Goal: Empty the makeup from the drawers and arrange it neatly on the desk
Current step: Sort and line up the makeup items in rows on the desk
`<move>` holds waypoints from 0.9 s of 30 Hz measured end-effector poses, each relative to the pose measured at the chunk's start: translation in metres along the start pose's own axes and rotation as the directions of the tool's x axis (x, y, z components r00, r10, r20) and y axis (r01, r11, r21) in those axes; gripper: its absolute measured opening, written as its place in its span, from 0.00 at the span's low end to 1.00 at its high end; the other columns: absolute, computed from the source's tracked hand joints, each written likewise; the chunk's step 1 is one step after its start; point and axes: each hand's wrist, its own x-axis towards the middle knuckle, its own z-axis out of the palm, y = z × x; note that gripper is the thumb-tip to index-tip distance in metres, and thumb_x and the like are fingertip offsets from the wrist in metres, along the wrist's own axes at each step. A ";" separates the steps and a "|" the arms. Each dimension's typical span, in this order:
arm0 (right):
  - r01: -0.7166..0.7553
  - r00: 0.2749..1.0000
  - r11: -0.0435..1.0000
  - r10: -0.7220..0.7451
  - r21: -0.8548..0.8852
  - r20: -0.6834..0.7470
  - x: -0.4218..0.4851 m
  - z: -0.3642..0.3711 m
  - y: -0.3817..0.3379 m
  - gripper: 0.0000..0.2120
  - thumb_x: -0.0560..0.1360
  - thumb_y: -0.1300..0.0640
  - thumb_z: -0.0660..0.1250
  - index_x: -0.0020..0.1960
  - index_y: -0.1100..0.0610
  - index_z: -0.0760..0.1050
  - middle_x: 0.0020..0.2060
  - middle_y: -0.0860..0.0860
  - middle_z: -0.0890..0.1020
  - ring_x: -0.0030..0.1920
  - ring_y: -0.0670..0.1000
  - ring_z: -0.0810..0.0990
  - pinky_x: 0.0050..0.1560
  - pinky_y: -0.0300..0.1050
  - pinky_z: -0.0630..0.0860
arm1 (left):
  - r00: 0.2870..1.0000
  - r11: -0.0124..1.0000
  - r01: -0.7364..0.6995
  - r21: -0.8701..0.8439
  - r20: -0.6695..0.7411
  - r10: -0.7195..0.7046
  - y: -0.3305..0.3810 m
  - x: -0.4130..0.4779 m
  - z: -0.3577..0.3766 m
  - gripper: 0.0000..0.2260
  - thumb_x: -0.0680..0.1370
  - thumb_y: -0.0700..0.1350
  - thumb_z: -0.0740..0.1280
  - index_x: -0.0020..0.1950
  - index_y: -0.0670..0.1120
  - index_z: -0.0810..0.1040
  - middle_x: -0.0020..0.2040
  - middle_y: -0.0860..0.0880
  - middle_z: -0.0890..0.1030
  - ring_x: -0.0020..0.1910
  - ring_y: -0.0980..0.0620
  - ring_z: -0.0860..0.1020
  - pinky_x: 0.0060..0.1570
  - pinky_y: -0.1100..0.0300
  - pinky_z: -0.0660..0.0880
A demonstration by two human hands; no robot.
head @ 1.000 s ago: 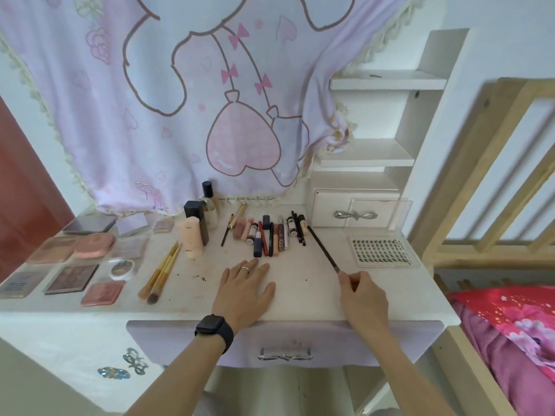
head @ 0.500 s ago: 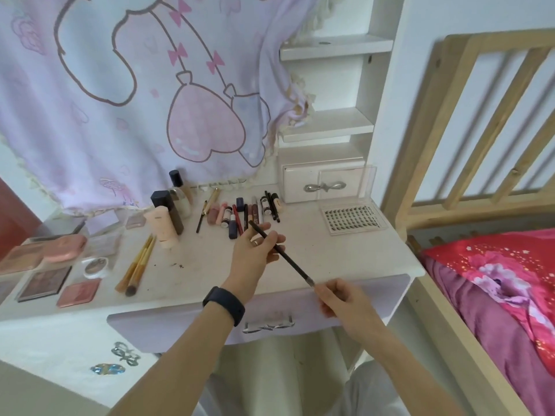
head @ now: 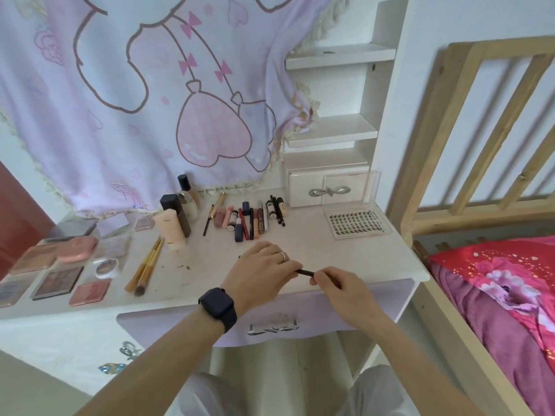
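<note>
You hold the pencil (head: pixel 304 272) in both hands just above the near edge of the bench (head: pixel 330 259). Your left hand (head: pixel 264 273) has its fingers curled round one end, your right hand (head: pixel 341 288) pinches the other end between thumb and fingertips, and only a short dark stretch shows between them. Whether you are pulling a cap or just turning it, I cannot tell. The main risk is where you are doing it: the pencil hangs at the edge above the front drawer (head: pixel 300 310). If either grip slips, or a cap comes free with a jerk, the pencil drops off the front. Bring it farther over the bench before you let go. Its place looks to be the row (head: pixel 250 220) of sticks and tubes at the far middle, probably at the right end. Those pieces lie side by side, many touching, and they look round, so a careless set-down or a nudge from your knuckles would likely roll them out of line. Left of the row stand the bottles (head: pixel 180 211), upright and close together, and a reaching wrist could tip one onto the row. To the right lies the lash tray (head: pixel 357 225) with its clear lid up, so keep your right forearm off it. The brushes (head: pixel 147 265) and palettes (head: pixel 57 280) at the left are well apart from your path.
</note>
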 end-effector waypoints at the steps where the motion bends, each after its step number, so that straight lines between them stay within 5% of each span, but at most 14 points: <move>1: 0.027 1.000 0.999 -0.027 -0.043 0.002 0.001 0.000 -0.002 0.13 0.83 0.49 0.60 0.45 0.47 0.81 0.28 0.42 0.73 0.29 0.42 0.68 0.32 0.35 0.64 | 0.999 0.999 -0.032 -0.006 0.017 0.032 -0.002 0.000 0.001 0.08 0.79 0.50 0.70 0.57 0.54 0.82 0.44 0.56 0.83 0.45 0.51 0.80 0.47 0.57 0.77; 5: 0.133 0.991 0.978 -0.128 -0.161 0.043 0.000 -0.005 -0.011 0.15 0.84 0.48 0.57 0.41 0.48 0.76 0.28 0.42 0.73 0.30 0.43 0.67 0.32 0.37 0.64 | 0.995 0.994 -0.096 0.056 -0.010 0.097 -0.020 -0.002 0.001 0.14 0.73 0.38 0.74 0.55 0.49 0.79 0.42 0.52 0.80 0.38 0.50 0.75 0.30 0.59 0.74; 13: 0.157 0.970 0.967 -0.112 -0.202 0.217 -0.007 -0.012 -0.016 0.19 0.85 0.45 0.54 0.37 0.51 0.69 0.28 0.43 0.70 0.30 0.44 0.63 0.33 0.38 0.64 | 0.979 0.976 -0.202 0.086 0.005 0.202 -0.022 -0.016 -0.010 0.11 0.75 0.37 0.66 0.56 0.47 0.74 0.42 0.51 0.79 0.34 0.50 0.73 0.30 0.59 0.74; 16: 0.259 0.960 0.923 -0.214 -0.283 0.181 -0.009 -0.012 -0.012 0.18 0.84 0.46 0.54 0.39 0.51 0.68 0.30 0.45 0.71 0.31 0.46 0.65 0.35 0.40 0.64 | 0.985 0.983 -0.173 0.057 0.005 0.173 -0.016 -0.011 -0.009 0.10 0.76 0.38 0.64 0.56 0.47 0.74 0.42 0.52 0.79 0.33 0.51 0.73 0.30 0.60 0.74; 19: 0.221 0.959 0.874 -0.276 -0.434 -0.069 -0.007 -0.039 0.011 0.13 0.84 0.51 0.57 0.41 0.51 0.67 0.33 0.45 0.72 0.35 0.46 0.72 0.39 0.43 0.64 | 0.994 0.994 0.098 -0.037 -0.046 -0.100 -0.043 -0.035 -0.012 0.15 0.71 0.34 0.74 0.55 0.46 0.81 0.44 0.49 0.83 0.37 0.51 0.81 0.36 0.61 0.79; 22: 0.114 0.933 0.928 -0.223 -0.356 -0.283 -0.011 -0.086 0.034 0.13 0.83 0.54 0.60 0.40 0.50 0.71 0.34 0.45 0.78 0.39 0.43 0.76 0.40 0.39 0.68 | 0.872 0.870 0.485 -0.086 -0.035 -0.489 -0.084 -0.068 -0.031 0.10 0.78 0.36 0.70 0.57 0.45 0.78 0.42 0.47 0.81 0.32 0.52 0.75 0.29 0.66 0.72; 25: 0.108 0.946 0.956 -0.183 -0.272 -0.269 -0.001 -0.077 0.034 0.09 0.83 0.57 0.60 0.46 0.51 0.76 0.39 0.45 0.81 0.44 0.39 0.77 0.44 0.29 0.69 | 0.682 0.629 0.690 -0.359 0.029 -0.731 -0.073 -0.047 -0.032 0.10 0.84 0.45 0.60 0.63 0.46 0.75 0.45 0.50 0.79 0.37 0.54 0.78 0.37 0.59 0.75; 27: 0.132 0.953 0.972 -0.179 -0.195 -0.246 0.009 -0.055 0.024 0.08 0.83 0.57 0.61 0.49 0.51 0.77 0.38 0.43 0.80 0.42 0.40 0.76 0.43 0.29 0.69 | 0.656 0.516 0.665 -0.540 0.093 -0.749 -0.052 -0.024 -0.021 0.11 0.84 0.46 0.61 0.64 0.47 0.76 0.48 0.52 0.82 0.39 0.55 0.81 0.44 0.55 0.79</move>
